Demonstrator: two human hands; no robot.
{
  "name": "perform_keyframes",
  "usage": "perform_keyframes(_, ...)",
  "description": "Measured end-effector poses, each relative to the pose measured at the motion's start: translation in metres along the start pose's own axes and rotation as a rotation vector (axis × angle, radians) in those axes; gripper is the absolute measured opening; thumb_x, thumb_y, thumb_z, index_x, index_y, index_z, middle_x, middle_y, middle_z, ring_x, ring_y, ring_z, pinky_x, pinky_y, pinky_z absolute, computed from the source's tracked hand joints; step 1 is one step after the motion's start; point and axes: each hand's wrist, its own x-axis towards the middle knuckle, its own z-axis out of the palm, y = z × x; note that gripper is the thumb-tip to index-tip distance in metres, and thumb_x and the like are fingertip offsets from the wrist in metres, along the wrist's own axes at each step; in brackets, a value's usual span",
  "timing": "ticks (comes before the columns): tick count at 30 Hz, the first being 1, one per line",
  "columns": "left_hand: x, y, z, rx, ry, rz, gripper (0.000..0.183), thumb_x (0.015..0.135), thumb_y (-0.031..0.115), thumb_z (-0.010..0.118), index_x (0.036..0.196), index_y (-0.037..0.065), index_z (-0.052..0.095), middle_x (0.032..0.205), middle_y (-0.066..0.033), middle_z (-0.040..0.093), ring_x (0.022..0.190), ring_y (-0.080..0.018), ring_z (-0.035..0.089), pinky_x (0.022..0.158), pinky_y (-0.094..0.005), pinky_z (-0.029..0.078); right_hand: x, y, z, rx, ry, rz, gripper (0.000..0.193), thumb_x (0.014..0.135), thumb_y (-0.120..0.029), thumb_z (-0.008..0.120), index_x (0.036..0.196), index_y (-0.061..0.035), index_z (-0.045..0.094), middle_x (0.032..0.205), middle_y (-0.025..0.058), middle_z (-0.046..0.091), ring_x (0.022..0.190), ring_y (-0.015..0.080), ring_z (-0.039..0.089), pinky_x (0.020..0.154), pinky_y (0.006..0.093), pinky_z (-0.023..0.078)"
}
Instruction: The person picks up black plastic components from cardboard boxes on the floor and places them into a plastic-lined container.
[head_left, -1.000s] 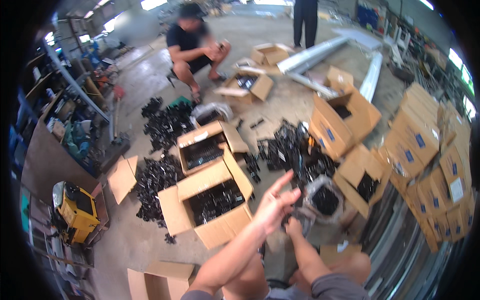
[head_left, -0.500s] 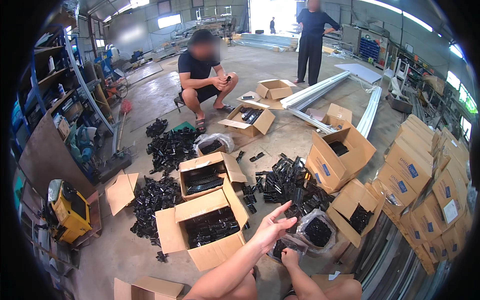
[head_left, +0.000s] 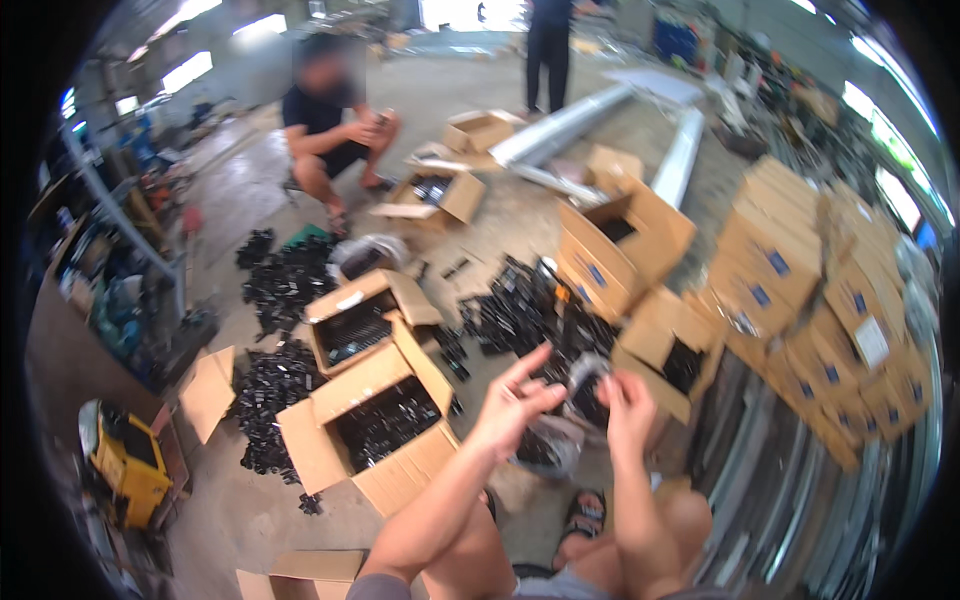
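Observation:
My left hand [head_left: 512, 405] is raised over the area beside the bags, index finger and thumb stretched out and apart. I make out nothing held in it. To its right is my right hand [head_left: 628, 408], its fingertips pinched together; whatever they hold is too small and blurred to name. Below and between the hands are a clear plastic bag of small black parts [head_left: 545, 448] and a second such bag [head_left: 588, 385], partly hidden by my right fingers. Beyond them spreads a loose pile of black plastic fittings [head_left: 510, 305].
Open cardboard boxes of black parts stand left [head_left: 300, 430] and right [head_left: 640, 335]. More black parts [head_left: 270, 400] lie heaped at left. Stacked cartons [head_left: 770, 240] and long metal profiles [head_left: 750, 500] line the right. A seated person [head_left: 325, 120] handles something ahead; another person [head_left: 548, 50] stands behind.
My right hand has risen from the near plastic bag, its fingertips pinched, to beside my left hand. The view has shifted, so the surroundings sit further left and higher. My left hand stays raised.

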Motion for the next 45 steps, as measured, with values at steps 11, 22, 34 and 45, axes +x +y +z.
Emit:
perform_keyframes(11, -0.007, -0.009, 0.032, 0.005, -0.162, 0.076, 0.074, 0.086, -0.009, 0.071, 0.151, 0.006, 0.041, 0.115, -0.0088, 0.071, 0.095, -0.0080, 0.064, 0.086, -0.0247, 0.053, 0.016, -0.120, -0.014, -0.611, -0.263, -0.582, 0.013, 0.085, -0.009, 0.074, 0.095, -0.0004, 0.071, 0.088, 0.0154, 0.070, 0.076, 0.0344, 0.069, 0.065, 0.0395, 0.054)
perform_keyframes(22, -0.004, -0.008, 0.024, 0.030, -0.132, 0.088, 0.074, 0.086, -0.011, 0.070, 0.152, 0.009, 0.042, 0.119, -0.0076, 0.069, 0.097, -0.0058, 0.063, 0.086, -0.0234, 0.053, 0.011, -0.090, 0.003, -0.256, -0.212, -0.333, 0.012, 0.087, -0.005, 0.073, 0.096, 0.0022, 0.072, 0.085, 0.0130, 0.072, 0.073, 0.0218, 0.071, 0.064, 0.0318, 0.055)
perform_keyframes(34, 0.000, -0.013, 0.025, 0.051, -0.096, 0.090, 0.076, 0.085, -0.011, 0.071, 0.152, 0.006, 0.039, 0.117, -0.0127, 0.071, 0.102, -0.0115, 0.066, 0.090, -0.0271, 0.054, 0.011, -0.074, 0.002, -0.048, -0.210, -0.096, 0.014, 0.090, -0.004, 0.072, 0.102, 0.0028, 0.073, 0.087, 0.0102, 0.076, 0.077, 0.0114, 0.070, 0.070, 0.0262, 0.055)
perform_keyframes(45, -0.005, -0.008, 0.029, -0.141, -0.102, -0.030, 0.075, 0.086, -0.009, 0.071, 0.152, 0.005, 0.039, 0.115, -0.0100, 0.071, 0.100, -0.0105, 0.067, 0.090, -0.0263, 0.054, 0.006, -0.085, 0.002, -0.248, -0.160, -0.281, 0.015, 0.090, -0.007, 0.072, 0.102, 0.0020, 0.073, 0.090, 0.0155, 0.075, 0.077, 0.0209, 0.073, 0.069, 0.0302, 0.055)
